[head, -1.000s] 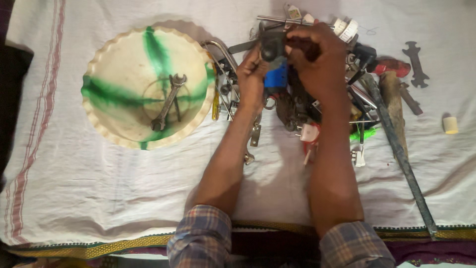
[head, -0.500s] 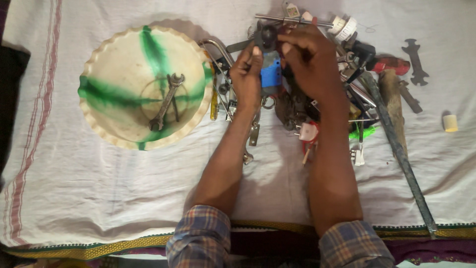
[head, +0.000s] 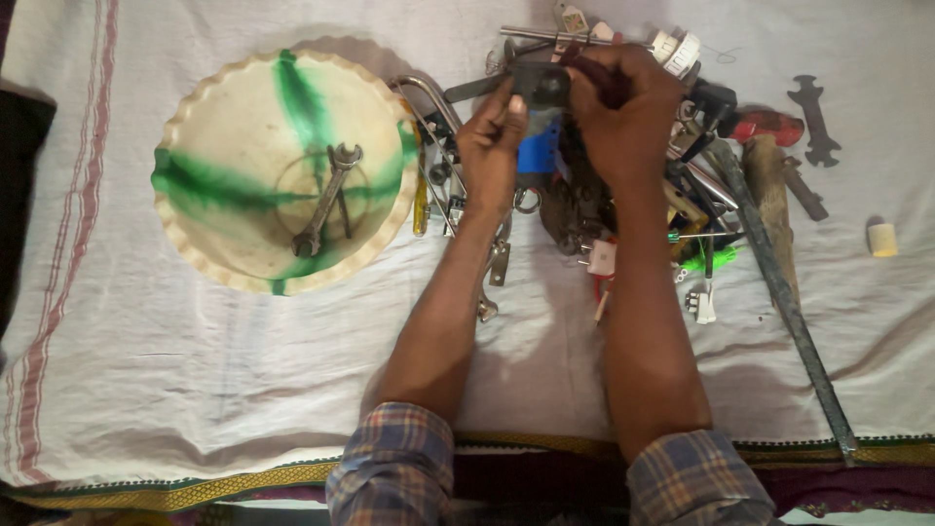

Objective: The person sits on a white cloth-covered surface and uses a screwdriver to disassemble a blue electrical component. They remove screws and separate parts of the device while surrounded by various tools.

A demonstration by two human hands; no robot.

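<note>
both hands [head: 492, 141] [head: 623, 122] grasping dark tool [head: 536, 83], upper centre over tool pile [head: 682, 195] | keep grip firm, lift clear of tangle | bowl [head: 195, 253] with wrench [head: 326, 200] upper left

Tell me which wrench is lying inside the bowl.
The silver wrench with an open jaw at each end; it lies alone in the cream and green bowl. The flat dark wrench lies on the cloth.

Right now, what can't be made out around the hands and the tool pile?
Head view only:
- dark tool: middle and right end hidden by left hand and right hand.
- tool pile: overlapping pieces, blurred, kinds unclear.
- long metal bar: top end buried in the pile.
</note>
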